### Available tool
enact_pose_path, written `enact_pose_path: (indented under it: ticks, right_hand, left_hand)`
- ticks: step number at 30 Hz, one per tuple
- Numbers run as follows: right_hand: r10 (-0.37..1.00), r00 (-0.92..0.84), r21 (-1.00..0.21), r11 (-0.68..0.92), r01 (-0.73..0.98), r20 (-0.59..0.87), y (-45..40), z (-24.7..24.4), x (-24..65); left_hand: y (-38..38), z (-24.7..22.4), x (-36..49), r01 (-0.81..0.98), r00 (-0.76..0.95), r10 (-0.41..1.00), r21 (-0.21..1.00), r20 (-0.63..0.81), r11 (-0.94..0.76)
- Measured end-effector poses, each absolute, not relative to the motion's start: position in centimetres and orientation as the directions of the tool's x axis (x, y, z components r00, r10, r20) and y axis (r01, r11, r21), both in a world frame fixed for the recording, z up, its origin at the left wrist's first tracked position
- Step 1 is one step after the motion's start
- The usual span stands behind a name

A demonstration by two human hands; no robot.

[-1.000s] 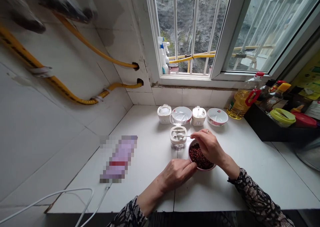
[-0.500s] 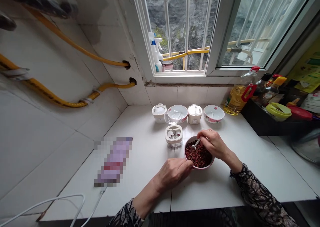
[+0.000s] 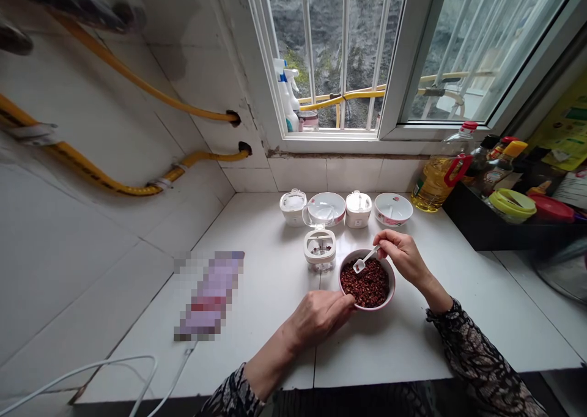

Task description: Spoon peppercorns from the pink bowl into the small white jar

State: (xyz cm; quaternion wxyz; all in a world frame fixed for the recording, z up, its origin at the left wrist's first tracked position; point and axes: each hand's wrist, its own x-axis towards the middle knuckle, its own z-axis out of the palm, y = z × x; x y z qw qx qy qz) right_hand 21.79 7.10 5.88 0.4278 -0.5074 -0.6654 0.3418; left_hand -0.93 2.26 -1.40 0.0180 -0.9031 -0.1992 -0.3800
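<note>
Nearest: sleeves (image 3: 481,350), blk/beige lacy pattern, both arms. L hand (image 3: 321,316) low over the white desk (image 3: 266,319), grip pinched on near-L rim of the pink-rimmed bowl (image 3: 376,307), thumb over the edge. Bowl sits on desk btwn the hands, holding lots of dk red-brown granules (image 3: 371,287). R hand (image 3: 404,257) at bowl's far-R side, grip closed on handle of a small white spoon (image 3: 360,265); spoon tilted, scoop end over the granules, pointing L. Load in scoop too small to tell.

Off to L, well apart: pixelated purple item (image 3: 211,301) w/ white cable (image 3: 186,359) at its near end.

Just beyond bowl, to L: clear jar (image 3: 320,260) w/ cream rim, lid up, few dk bits inside.

Back row, L to R: cream container (image 3: 293,216), floral bowl (image 3: 337,218), 2nd cream container (image 3: 358,219), 2nd floral bowl (image 3: 393,222), then oil bottle (image 3: 431,188) w/ red cap. Blk rack (image 3: 472,230) R of it w/ sauce bottles (image 3: 498,166).

Farthest: barred window (image 3: 330,134), spray bottles (image 3: 287,102) at its L side.
</note>
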Motion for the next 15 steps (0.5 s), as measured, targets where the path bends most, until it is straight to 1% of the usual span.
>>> enact_pose_path:
  ticks: [3, 6, 8, 10, 15]
  right_hand:
    - [0.969, -0.121, -0.88, 0.248, 0.406, 0.217, 7.11, 5.73, 21.66]
    - [0.95, -0.173, -0.827, 0.31, 0.468, 0.259, 6.97, 5.6, 21.31]
    - [0.941, -0.205, -0.811, 0.336, 0.479, 0.269, 6.89, 5.52, 21.09]
    - [0.949, -0.199, -0.84, 0.309, 0.447, 0.243, 6.9, 5.47, 21.04]
    - [0.98, -0.14, -0.933, 0.181, 0.312, 0.143, 7.19, 5.57, 21.43]
  left_hand:
    - [2.26, -1.37, -0.92, 0.37, 0.628, 0.342, 0.119, 0.699, -0.921]
    - [2.27, -1.4, -0.91, 0.371, 0.629, 0.343, 0.118, 0.698, -0.921]
    - [2.28, -1.44, -0.92, 0.374, 0.626, 0.344, 0.118, 0.699, -0.92]
    - [2.27, -1.46, -0.93, 0.376, 0.623, 0.343, 0.116, 0.703, -0.919]
    - [2.25, -1.44, -0.91, 0.376, 0.628, 0.346, 0.118, 0.697, -0.919]
